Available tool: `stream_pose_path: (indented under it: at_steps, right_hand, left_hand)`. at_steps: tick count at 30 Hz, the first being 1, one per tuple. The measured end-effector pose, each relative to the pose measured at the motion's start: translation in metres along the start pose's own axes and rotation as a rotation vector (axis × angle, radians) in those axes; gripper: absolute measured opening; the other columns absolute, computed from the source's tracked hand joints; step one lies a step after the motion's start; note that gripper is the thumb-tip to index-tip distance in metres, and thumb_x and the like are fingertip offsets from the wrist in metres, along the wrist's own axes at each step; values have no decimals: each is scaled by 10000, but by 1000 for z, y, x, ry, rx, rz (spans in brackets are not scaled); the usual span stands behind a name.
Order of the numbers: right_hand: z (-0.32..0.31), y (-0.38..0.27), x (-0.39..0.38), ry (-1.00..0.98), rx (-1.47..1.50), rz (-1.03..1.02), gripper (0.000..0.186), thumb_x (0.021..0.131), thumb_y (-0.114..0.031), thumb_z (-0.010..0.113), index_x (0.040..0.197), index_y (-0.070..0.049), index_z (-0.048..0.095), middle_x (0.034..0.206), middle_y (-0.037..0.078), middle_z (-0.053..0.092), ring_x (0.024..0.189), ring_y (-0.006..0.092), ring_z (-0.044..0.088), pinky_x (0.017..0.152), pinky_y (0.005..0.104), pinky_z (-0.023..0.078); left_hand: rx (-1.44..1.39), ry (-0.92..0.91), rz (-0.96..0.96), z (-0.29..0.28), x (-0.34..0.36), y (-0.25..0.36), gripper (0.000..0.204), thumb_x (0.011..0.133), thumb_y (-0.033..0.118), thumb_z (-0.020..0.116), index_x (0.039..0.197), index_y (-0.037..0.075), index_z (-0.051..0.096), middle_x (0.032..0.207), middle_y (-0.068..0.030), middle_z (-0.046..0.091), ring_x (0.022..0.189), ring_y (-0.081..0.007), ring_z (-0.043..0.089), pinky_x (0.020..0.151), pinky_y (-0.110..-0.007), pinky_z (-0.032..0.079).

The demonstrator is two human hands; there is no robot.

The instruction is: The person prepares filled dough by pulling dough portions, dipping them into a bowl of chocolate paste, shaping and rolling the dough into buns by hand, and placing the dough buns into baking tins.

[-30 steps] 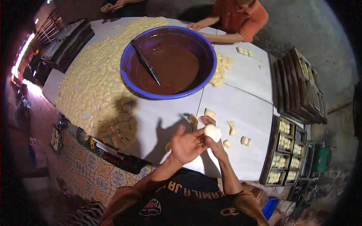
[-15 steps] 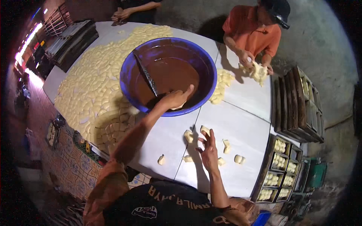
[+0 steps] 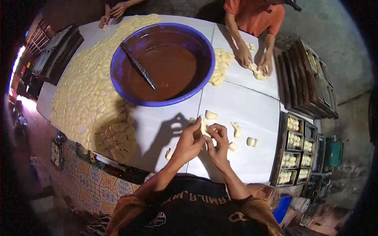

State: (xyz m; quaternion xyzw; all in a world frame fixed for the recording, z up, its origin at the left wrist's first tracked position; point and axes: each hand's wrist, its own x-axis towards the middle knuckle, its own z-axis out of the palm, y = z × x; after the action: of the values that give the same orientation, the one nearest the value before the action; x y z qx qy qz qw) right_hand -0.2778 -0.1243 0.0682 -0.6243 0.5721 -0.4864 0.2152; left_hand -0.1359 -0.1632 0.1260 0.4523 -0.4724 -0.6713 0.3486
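Over the near part of the white table, my left hand (image 3: 189, 144) and my right hand (image 3: 216, 146) are close together, pinching one pale piece of dough (image 3: 204, 127) between their fingers. The dough stands up between the fingertips and is partly covered by them. Loose dough pieces lie around my hands: a block (image 3: 211, 115) just beyond, a twisted strip (image 3: 236, 129) to the right, a rounded piece (image 3: 251, 141) farther right. Beyond my hands is a blue basin (image 3: 167, 103) of brown filling (image 3: 173, 65), with a dark flat stick (image 3: 138, 67) leaning in it.
Many dough pieces (image 3: 80, 98) cover the table's left side. Dough-filled trays (image 3: 280, 157) stand at right, below stacked trays (image 3: 289, 84). Across the table, a person in an orange shirt (image 3: 256, 17) handles dough (image 3: 258, 74). Another person's hands (image 3: 117, 10) rest at the far edge.
My left hand has come from the basin back to my right hand, and both now hold dough. The view has shifted. The person in orange has lowered their dough to the table.
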Motion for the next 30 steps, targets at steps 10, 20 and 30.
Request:
stream_pose_path:
  at_steps: [10,20,30]
  right_hand:
    - [-29,-27,-28,-4,154,133,138,881,-34,610,984,17,686,1000,123,627,957,226,611,793,307,487]
    - [-76,-4,-57,-342,970,962,586,865,-89,634,1401,-35,405,1037,79,606,801,149,588,713,287,497]
    - [-164,157,-37,171,-200,487,416,858,-102,599,1230,79,552,1124,168,640,975,197,621,777,268,508]
  left_hand:
    - [38,-129,-16,8,-5,-62,234,908,141,659,1057,-37,629,926,-55,614,784,-96,608,583,-225,489]
    - [-212,-402,308,37,-22,-68,700,806,-117,561,1403,73,250,982,-94,502,937,-218,619,777,-297,507]
    - [-193,-113,347,9,-7,-53,438,892,80,525,1298,6,378,1025,-140,602,1033,-289,616,953,-426,454]
